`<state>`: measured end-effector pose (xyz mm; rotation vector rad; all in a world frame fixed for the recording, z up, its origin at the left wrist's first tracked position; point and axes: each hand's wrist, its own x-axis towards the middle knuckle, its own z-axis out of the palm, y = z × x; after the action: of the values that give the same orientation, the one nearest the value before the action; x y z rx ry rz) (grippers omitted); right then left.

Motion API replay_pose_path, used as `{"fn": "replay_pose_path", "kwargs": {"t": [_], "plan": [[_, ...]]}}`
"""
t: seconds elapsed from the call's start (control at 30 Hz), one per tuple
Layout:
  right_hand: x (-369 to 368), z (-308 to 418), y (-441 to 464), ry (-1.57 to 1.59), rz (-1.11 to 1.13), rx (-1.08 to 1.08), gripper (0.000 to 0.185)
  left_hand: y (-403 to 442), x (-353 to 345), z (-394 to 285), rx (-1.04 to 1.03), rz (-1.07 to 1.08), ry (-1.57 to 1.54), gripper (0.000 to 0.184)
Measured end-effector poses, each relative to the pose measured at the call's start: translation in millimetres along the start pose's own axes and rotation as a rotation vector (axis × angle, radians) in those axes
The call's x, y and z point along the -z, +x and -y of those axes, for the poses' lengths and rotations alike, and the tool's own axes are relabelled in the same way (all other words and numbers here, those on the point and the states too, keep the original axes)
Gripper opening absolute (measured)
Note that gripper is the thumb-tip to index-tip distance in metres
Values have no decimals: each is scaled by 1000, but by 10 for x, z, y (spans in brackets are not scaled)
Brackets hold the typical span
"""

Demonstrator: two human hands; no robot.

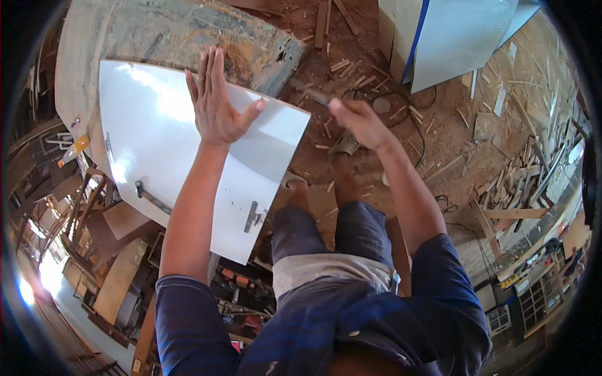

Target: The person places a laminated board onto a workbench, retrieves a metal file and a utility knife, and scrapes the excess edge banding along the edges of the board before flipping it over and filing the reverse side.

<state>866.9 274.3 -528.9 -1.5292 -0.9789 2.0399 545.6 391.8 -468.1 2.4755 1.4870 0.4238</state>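
Note:
My left hand (215, 106) is laid on a glossy white board (169, 138), its fingers stretched out over the far edge and the thumb spread to the right. My right hand (360, 122) is off the board's right corner, closed round a slim greyish tool (316, 95). The tool points left toward the board's edge; motion blurs it, so its exact kind does not show. On the board's near part lie a small metal hinge-like piece (253, 217) and a dark long tool with a rounded end (152, 198), partly behind my left forearm.
The board rests on a worn workbench (263, 44) with sawdust. An orange-tinted bottle (75, 150) is at its left side. White panels (461, 44) stand at the upper right. Wood scraps (533, 169) and a dark cable (423, 135) lie on the dirt floor.

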Motion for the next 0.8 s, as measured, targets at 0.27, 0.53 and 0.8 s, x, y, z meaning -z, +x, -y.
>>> {"fn": "replay_pose_path", "kwargs": {"t": [0.27,0.53,0.8], "plan": [[-109,293,-124,-186,65,35,58,-13,-25,-30,20,9,18,121],[53,270,-113,-130,92,-21,56,-4,-28,-23,32,3,8,122],[78,174,125,-60,199,20,56,-9,-51,-13,18,-9,-2,122]]}}
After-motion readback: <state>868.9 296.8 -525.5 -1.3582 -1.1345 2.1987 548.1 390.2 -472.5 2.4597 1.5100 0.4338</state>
